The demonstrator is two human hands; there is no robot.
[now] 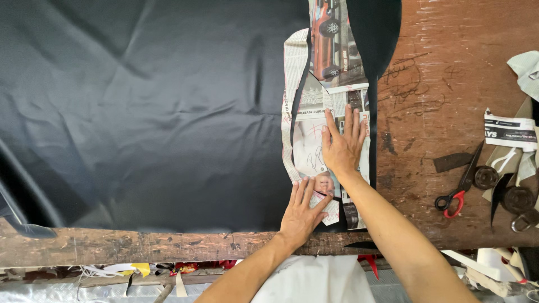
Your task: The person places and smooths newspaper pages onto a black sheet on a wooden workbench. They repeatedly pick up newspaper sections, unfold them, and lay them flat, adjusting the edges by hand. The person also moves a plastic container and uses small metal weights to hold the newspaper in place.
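Note:
A large sheet of black fabric (140, 112) covers most of the wooden table (443, 84). On its right edge lies a newspaper pattern piece (314, 101), long and curved. My right hand (341, 147) rests flat on the middle of the paper, fingers spread and pointing away from me. My left hand (303, 210) presses flat on the paper's lower end near the table's front edge, fingers slightly apart. Neither hand holds anything.
Red-handled scissors (461, 188) lie on the bare wood to the right, beside round dark metal weights (516, 199) and scraps of paper and cloth (508, 132). The table's front edge (140, 247) runs below the fabric. Clutter sits under the table.

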